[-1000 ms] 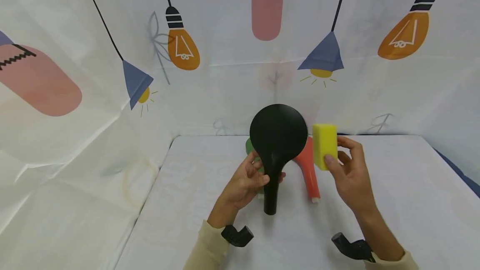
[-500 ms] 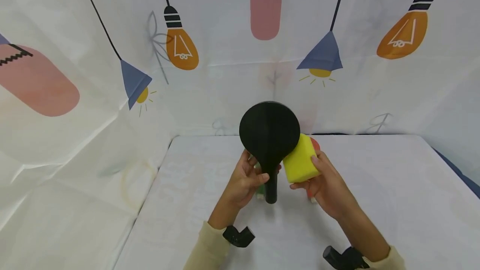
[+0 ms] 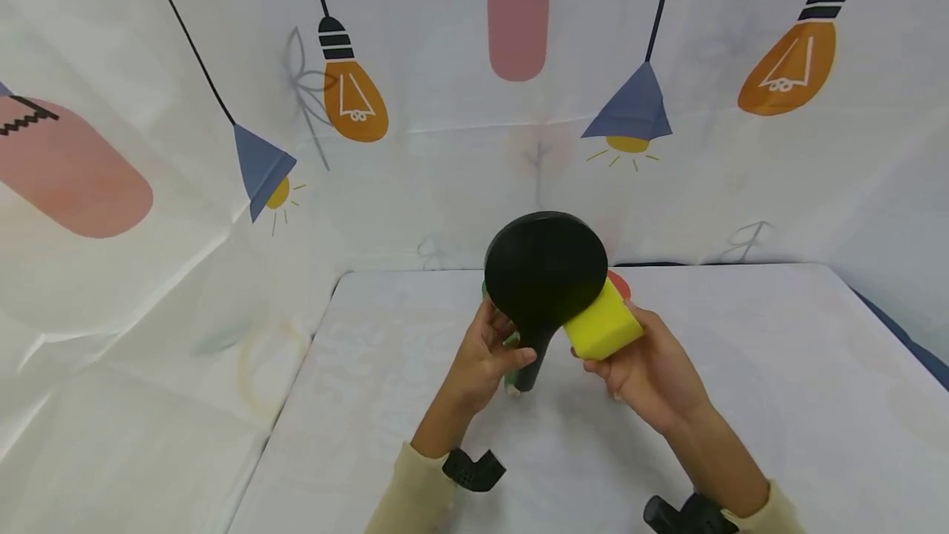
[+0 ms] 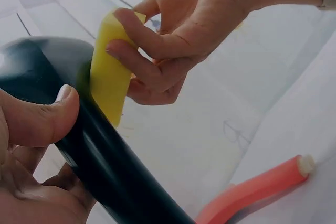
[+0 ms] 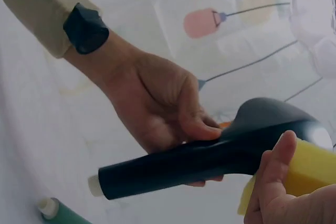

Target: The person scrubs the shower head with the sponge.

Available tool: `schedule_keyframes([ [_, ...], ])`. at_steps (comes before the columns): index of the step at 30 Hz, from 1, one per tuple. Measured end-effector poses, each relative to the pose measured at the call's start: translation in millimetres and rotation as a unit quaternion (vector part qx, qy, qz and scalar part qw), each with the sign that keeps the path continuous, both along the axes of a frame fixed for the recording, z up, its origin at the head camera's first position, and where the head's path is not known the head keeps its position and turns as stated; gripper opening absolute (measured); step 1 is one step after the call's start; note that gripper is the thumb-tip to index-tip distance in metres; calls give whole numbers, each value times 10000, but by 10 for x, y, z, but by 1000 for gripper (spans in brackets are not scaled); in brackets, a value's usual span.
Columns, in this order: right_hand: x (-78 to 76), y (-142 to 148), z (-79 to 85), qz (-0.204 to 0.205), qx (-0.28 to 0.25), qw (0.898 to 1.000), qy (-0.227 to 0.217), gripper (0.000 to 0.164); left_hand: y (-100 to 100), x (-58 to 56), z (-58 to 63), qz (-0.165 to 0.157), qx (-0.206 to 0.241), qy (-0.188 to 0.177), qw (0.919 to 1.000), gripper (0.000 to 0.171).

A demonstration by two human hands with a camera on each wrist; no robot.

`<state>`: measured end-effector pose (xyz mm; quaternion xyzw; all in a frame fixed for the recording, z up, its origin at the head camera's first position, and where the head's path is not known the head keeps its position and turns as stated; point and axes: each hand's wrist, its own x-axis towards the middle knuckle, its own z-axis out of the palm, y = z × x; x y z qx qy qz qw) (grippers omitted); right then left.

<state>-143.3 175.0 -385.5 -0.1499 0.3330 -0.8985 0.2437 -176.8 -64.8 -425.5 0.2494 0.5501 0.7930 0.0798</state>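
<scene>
A black hand shower head (image 3: 546,266) with a round head and tapering handle is held up over the table. My left hand (image 3: 482,361) grips its neck, thumb in front. In the right wrist view the handle (image 5: 152,174) ends in a pale connector. A yellow sponge (image 3: 604,324) is pinched between the thumb and fingers of my right hand (image 3: 656,373). The left wrist view shows the sponge (image 4: 110,72) pressed flat against the side of the head where it meets the neck.
Behind the black one, a red shower head (image 4: 257,190) and a green shower head (image 5: 65,213) lie on the white table (image 3: 400,336), mostly hidden in the head view. A white cloth (image 3: 445,188) printed with lamps hangs behind and at the left.
My right hand has brought the sponge leftward and down onto the shower head's edge, tilting it. The shower head has swung so its handle points more to the lower left.
</scene>
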Motion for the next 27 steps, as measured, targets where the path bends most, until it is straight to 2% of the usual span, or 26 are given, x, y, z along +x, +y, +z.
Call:
schedule_keyframes([
  [3, -7, 31, 40, -341, 369, 9987, 60, 38, -27, 8, 12, 35, -311, 57, 9995, 83],
  [7, 0, 72, 92, -947, 893, 9915, 49, 35, -49, 4, 32, 37, -677, 129, 9976, 79],
  [10, 3, 99, 119, -1435, 1275, 9811, 220, 34, -56, 0, 43, 50, -889, 223, 9958, 75],
  [12, 6, 116, 135, -1795, 1570, 9703, 407, 33, -58, -2, 42, 79, -1009, 300, 9944, 71],
  [18, 43, 200, 155, -2838, 2343, 9236, 1076, 32, -36, 9, 32, 324, -1602, 703, 9841, 56],
  [21, 58, 235, 165, -3199, 2646, 8994, 1369, 35, -27, 12, 28, 394, -1811, 966, 9779, 53],
  [24, 64, 257, 173, -3505, 2978, 8751, 1508, 39, -20, 8, 18, 441, -1946, 1079, 9739, 52],
  [25, 67, 263, 173, -3608, 3144, 8646, 1530, 40, -19, 8, 14, 456, -2015, 1099, 9722, 51],
  [27, 84, 266, 170, -3873, 3796, 8247, 1604, 42, -15, 9, 10, 481, -2171, 1146, 9682, 50],
])
